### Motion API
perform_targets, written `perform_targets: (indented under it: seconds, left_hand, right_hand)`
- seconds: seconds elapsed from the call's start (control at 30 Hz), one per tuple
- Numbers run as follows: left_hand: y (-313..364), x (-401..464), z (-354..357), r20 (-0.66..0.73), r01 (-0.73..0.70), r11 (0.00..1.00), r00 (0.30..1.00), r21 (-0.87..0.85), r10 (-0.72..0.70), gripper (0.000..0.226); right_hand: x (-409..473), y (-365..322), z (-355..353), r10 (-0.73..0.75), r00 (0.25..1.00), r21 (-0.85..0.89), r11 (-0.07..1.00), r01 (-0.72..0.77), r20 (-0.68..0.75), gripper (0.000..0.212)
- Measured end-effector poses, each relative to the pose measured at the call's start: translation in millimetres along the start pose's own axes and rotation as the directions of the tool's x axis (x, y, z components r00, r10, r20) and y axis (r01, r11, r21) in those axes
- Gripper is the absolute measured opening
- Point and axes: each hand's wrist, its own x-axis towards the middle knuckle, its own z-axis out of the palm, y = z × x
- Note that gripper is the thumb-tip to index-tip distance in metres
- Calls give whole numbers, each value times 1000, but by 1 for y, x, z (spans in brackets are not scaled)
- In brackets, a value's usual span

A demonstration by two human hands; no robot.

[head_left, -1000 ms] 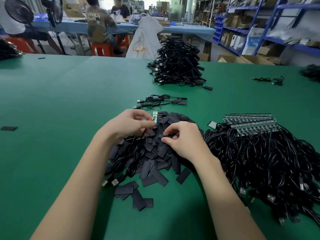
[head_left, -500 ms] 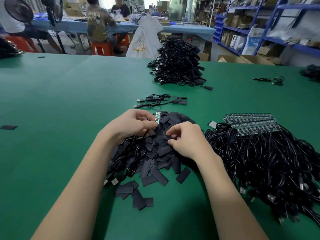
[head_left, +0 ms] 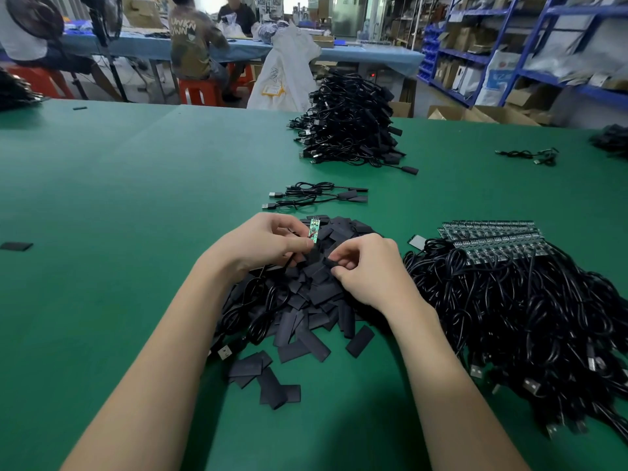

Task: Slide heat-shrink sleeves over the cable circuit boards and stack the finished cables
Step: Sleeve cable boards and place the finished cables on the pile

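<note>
Over the sleeve pile (head_left: 306, 300), mid-table (head_left: 119, 198): both hands working.
Left hand (head_left: 261, 243) pinches cable circuit board (head_left: 313, 229), upright; right hand (head_left: 370, 270) pinches one black sleeve (head_left: 331, 263).

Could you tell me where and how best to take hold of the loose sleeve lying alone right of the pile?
Pinch the sleeve across its long edges near one end, coming from above. It lies flat on the table, clear of the pile, so both edges look reachable, and the open end stays free.
</note>
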Motion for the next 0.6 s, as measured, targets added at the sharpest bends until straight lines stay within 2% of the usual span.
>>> perform_targets:
  seconds: [0.1, 0.17, 0.2, 0.23, 0.3, 0.37, 0.4, 0.5, 0.6]
  left_hand:
    - [1, 0, 3, 9, 6, 1000, 1000, -28, -6, 8]
    - [1, 0, 7, 36, 16, 992, 999, -123, -11, 6]
    - [2, 0, 9, 55, 20, 983, 998, -185, -10, 5]
    - [2, 1, 11, 73, 21, 972, 997, -235, -4, 3]
    - [2, 2, 14, 105, 29, 951, 994, -309, 4, 4]
    - [1, 4, 16, 130, 40, 930, 991, -366, 9, 9]
    - [1, 5, 17, 143, 40, 923, 990, -382, 16, 11]
    - [1, 5, 21, 189, 37, 918, 981, -395, 41, 12]
    - [3, 4, 23, 245, 33, 907, 967, -419, 77, 16]
  right_hand:
    - [1, 1, -4, 4, 1000, 108, 994, -3, -14, 16]
    - [1, 4, -10, 51, 998, 273, 961, -42, -27, 18]
    - [0, 4, -14, 88, 996, 404, 912, -71, -23, 18]
    - [-1, 4, -18, 125, 992, 554, 827, -100, -6, 18]
    - [-1, 3, -26, 172, 984, 810, 569, -145, 55, 20]
    - [-1, 3, -31, 192, 975, 933, 319, -168, 110, 21]
    - [-1, 2, -32, 196, 973, 954, 245, -173, 126, 20]
    - [-1, 0, -33, 179, 973, 978, 122, -168, 144, 21]
    - [-1, -3, -32, 170, 975, 986, 58, -158, 146, 28]
